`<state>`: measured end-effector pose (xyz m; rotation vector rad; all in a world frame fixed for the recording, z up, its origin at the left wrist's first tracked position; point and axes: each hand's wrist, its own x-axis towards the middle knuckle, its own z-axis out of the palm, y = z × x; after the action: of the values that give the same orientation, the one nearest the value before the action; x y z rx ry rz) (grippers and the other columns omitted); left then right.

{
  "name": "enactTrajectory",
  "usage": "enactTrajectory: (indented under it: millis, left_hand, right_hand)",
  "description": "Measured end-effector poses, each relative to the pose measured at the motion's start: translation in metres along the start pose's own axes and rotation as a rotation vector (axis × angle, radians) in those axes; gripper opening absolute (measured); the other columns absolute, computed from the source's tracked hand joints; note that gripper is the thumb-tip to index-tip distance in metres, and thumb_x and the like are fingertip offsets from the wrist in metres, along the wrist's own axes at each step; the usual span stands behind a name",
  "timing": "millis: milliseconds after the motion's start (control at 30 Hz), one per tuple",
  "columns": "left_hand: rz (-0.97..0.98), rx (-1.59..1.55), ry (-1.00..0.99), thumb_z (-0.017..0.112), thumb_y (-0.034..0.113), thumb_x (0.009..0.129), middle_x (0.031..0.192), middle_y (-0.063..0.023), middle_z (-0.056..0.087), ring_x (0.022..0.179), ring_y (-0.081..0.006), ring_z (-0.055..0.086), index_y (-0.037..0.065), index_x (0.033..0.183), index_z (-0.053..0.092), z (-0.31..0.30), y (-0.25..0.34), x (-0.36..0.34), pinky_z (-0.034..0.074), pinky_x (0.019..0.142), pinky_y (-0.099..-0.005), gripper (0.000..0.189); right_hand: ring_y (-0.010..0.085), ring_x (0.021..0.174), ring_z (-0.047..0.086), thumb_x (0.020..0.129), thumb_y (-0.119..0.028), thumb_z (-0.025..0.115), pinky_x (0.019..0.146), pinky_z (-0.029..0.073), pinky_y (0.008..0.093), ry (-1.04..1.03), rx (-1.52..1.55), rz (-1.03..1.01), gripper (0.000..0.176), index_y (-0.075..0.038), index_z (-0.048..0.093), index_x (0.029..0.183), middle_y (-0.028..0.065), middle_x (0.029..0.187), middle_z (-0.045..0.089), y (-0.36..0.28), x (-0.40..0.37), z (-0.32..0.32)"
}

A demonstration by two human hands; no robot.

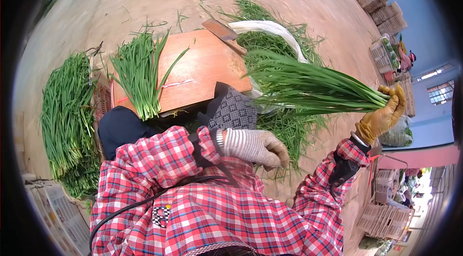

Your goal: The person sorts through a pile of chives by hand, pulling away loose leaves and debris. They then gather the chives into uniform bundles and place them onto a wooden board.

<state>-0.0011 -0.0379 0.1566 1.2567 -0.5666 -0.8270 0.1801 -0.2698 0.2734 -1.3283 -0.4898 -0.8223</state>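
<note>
My right hand [386,114], in a yellow rubber glove, is raised at the right and closed around the pale stem ends of a bunch of garlic chives [318,87]. The leaves fan out leftward over loose greens. My left hand [258,149], in a grey-white knit glove, hovers in front of my body; its fingers bend loosely downward, the thumb apart, with nothing seen in them. Another chive bunch [140,70] lies on the left side of an orange-brown board [200,70]. A cleaver [220,30] rests at the board's far right corner.
A large heap of chives [67,116] stands at the left beside a crate. Loose leaf scraps [289,135] and a white plastic sheet [270,27] lie right of the board. Stacked crates [383,7] line the right wall, with another person [406,60] near them.
</note>
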Motion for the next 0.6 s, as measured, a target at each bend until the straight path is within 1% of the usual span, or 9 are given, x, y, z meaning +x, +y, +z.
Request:
enactTrajectory:
  millis: [100,133,233,333,433,467,500,567,600]
  left_hand:
    - [0.002,-0.218,-0.103,0.058,0.016,0.092,0.102,-0.0029,0.066,0.090,-0.0093,0.059,-0.001,0.120,0.059,-0.001,-0.007,0.013,0.050,0.081,-0.0264,0.033]
    - [0.044,-0.130,-0.096,0.057,0.016,0.092,0.110,-0.0061,0.064,0.098,-0.0105,0.057,-0.001,0.128,0.053,0.001,-0.016,0.021,0.048,0.086,-0.0271,0.040]
    - [0.136,-0.096,-0.076,0.057,0.018,0.093,0.120,-0.0092,0.060,0.106,-0.0123,0.054,0.000,0.136,0.046,0.006,-0.034,0.029,0.047,0.091,-0.0273,0.048]
    - [0.073,-0.130,-0.110,0.060,0.021,0.093,0.126,-0.0112,0.056,0.112,-0.0151,0.052,0.001,0.141,0.039,0.008,-0.023,0.027,0.046,0.093,-0.0287,0.057]
    - [0.064,-0.273,-0.012,0.064,0.027,0.091,0.128,-0.0133,0.053,0.115,-0.0183,0.051,-0.001,0.143,0.036,0.008,-0.010,0.034,0.046,0.094,-0.0305,0.065]
    - [0.153,-0.352,0.014,0.066,0.030,0.089,0.132,-0.0163,0.050,0.118,-0.0203,0.049,-0.002,0.144,0.032,0.008,-0.011,0.040,0.046,0.093,-0.0322,0.073]
    - [0.174,-0.369,0.065,0.067,0.031,0.088,0.135,-0.0184,0.047,0.119,-0.0208,0.048,-0.003,0.145,0.030,0.007,-0.003,0.043,0.046,0.094,-0.0333,0.076]
    - [0.263,-0.418,0.216,0.069,0.034,0.087,0.136,-0.0162,0.047,0.121,-0.0222,0.048,-0.002,0.144,0.033,0.006,0.003,0.053,0.045,0.095,-0.0348,0.076]
    - [0.374,-0.266,0.272,0.068,0.035,0.087,0.136,-0.0149,0.048,0.121,-0.0229,0.048,-0.001,0.141,0.037,0.000,-0.003,0.066,0.045,0.096,-0.0351,0.073]
  right_hand:
    - [0.0191,0.081,0.060,0.099,-0.009,0.048,0.078,0.055,0.0359,0.037,0.096,0.085,0.017,-0.006,0.060,0.111,0.0072,0.090,0.062,0.018,0.009,-0.011]
    - [0.0189,0.081,0.059,0.099,-0.009,0.048,0.079,0.055,0.0374,0.035,0.140,0.114,0.017,-0.007,0.060,0.111,0.0067,0.089,0.061,0.028,0.013,-0.020]
    - [0.0189,0.081,0.059,0.099,-0.010,0.049,0.079,0.055,0.0378,0.103,0.177,0.205,0.017,-0.008,0.060,0.111,0.0068,0.089,0.061,0.048,0.017,-0.035]
    - [0.0202,0.080,0.059,0.098,-0.011,0.049,0.079,0.055,0.0382,0.102,0.152,0.199,0.016,-0.008,0.060,0.110,0.0079,0.088,0.061,0.055,0.021,-0.043]
    - [0.0225,0.079,0.060,0.099,-0.010,0.048,0.078,0.055,0.0380,0.103,0.137,0.141,0.017,-0.008,0.058,0.113,0.0091,0.088,0.061,0.037,0.011,-0.026]
    - [0.0230,0.080,0.060,0.099,-0.010,0.048,0.078,0.056,0.0378,0.100,0.140,0.114,0.018,-0.008,0.057,0.114,0.0094,0.088,0.061,0.030,0.008,-0.019]
    - [0.0234,0.080,0.061,0.099,-0.010,0.048,0.078,0.056,0.0376,0.096,0.146,0.088,0.018,-0.008,0.057,0.114,0.0097,0.088,0.061,0.025,0.005,-0.012]
    - [0.0240,0.080,0.061,0.099,-0.010,0.048,0.075,0.055,0.0348,0.150,0.133,0.041,0.017,-0.006,0.056,0.113,0.0110,0.091,0.060,0.015,-0.003,0.005]
    - [0.0241,0.080,0.061,0.099,-0.010,0.048,0.075,0.054,0.0344,0.168,0.102,0.020,0.016,-0.005,0.055,0.112,0.0111,0.092,0.060,0.007,-0.010,0.018]
